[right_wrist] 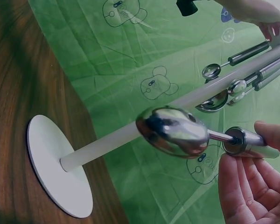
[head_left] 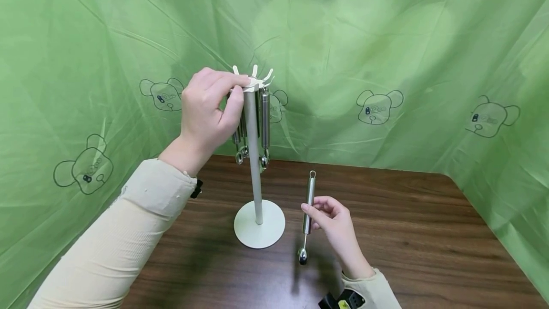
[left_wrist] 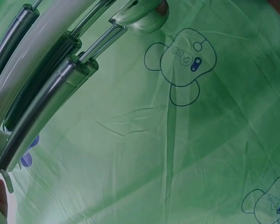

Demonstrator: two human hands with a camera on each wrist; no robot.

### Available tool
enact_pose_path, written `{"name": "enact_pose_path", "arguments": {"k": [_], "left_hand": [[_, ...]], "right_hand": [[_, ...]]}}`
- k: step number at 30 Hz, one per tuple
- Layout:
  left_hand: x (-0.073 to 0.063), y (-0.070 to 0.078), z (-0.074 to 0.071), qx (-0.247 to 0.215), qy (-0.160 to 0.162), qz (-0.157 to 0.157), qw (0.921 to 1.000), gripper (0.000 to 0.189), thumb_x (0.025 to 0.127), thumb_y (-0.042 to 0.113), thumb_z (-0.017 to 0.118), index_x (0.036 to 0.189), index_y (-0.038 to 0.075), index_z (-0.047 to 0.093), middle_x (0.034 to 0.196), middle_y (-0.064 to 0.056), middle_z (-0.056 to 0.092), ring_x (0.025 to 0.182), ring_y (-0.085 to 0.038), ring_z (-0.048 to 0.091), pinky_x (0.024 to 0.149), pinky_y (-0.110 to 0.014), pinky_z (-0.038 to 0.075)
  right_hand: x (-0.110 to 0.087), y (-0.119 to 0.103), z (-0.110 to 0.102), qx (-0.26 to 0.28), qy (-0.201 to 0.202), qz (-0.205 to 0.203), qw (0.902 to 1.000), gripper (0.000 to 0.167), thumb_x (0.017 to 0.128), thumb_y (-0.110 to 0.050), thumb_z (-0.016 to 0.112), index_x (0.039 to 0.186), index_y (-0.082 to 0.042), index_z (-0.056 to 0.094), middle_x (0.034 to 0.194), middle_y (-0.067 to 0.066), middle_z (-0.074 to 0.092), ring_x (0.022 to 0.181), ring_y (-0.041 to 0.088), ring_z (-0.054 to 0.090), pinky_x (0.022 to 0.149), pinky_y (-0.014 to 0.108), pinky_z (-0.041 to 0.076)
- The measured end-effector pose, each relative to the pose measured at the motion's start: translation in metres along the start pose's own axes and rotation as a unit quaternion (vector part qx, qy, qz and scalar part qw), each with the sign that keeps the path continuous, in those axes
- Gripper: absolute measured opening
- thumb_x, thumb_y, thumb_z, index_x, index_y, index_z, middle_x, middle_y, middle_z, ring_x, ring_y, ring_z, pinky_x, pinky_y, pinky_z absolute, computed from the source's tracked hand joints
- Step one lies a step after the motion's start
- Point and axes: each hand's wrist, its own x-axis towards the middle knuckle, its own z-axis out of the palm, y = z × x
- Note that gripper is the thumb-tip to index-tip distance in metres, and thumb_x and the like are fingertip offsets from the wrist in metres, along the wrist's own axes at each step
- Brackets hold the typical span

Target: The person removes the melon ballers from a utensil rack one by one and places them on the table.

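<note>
My right hand [head_left: 336,221] pinches a small steel scoop [head_left: 310,194] by its tubular handle, thumb on one side and fingers on the other. The scoop stands upright above the table, ring end up and oval bowl [right_wrist: 172,131] down. Left of it is a white utensil stand [head_left: 254,156] with a round base [head_left: 259,237] and a hooked top. At that top, my left hand [head_left: 210,104] holds the rim between thumb and fingers. Several metal scoops [head_left: 266,120] hang from the hooks, some partly hidden behind the pole and my hand.
The stand and both hands are over a dark wood-grain table [head_left: 407,232]. A green cloth [head_left: 321,70] with printed bear heads hangs behind the table and along its sides.
</note>
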Motion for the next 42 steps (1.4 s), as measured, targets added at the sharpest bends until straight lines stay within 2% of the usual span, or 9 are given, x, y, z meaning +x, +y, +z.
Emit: {"name": "enact_pose_path", "arguments": {"k": [13,28,42], "left_hand": [[0.001,0.001,0.0,0.012,-0.007,-0.002,0.9999,0.034,0.089,0.017,0.046,0.089,0.006,0.079,0.086,-0.008,0.077,0.073,-0.029,0.062,0.071,-0.043,0.046],[0.001,0.003,0.001,0.019,0.0,-0.004,0.9998,0.035,0.089,0.018,0.045,0.088,0.007,0.079,0.085,-0.007,0.077,0.072,-0.029,0.061,0.069,-0.044,0.047],[-0.001,0.006,-0.003,0.016,0.004,-0.02,0.9997,0.036,0.089,0.019,0.045,0.088,0.007,0.078,0.087,-0.008,0.077,0.072,-0.03,0.059,0.071,-0.044,0.045]], "right_hand": [[-0.001,0.017,0.002,0.011,0.01,0.025,0.9996,0.024,0.085,-0.005,0.073,0.101,0.009,0.063,0.071,-0.004,0.064,0.054,0.008,0.059,0.055,0.025,0.055],[0.001,0.034,0.001,0.011,0.017,0.052,0.9984,0.027,0.085,-0.007,0.074,0.103,0.009,0.062,0.072,-0.003,0.062,0.052,0.01,0.058,0.052,0.025,0.053],[0.003,0.056,0.0,0.016,0.02,0.071,0.9972,0.025,0.084,-0.005,0.074,0.1,0.009,0.062,0.071,-0.001,0.063,0.052,0.009,0.059,0.051,0.025,0.053]]}}
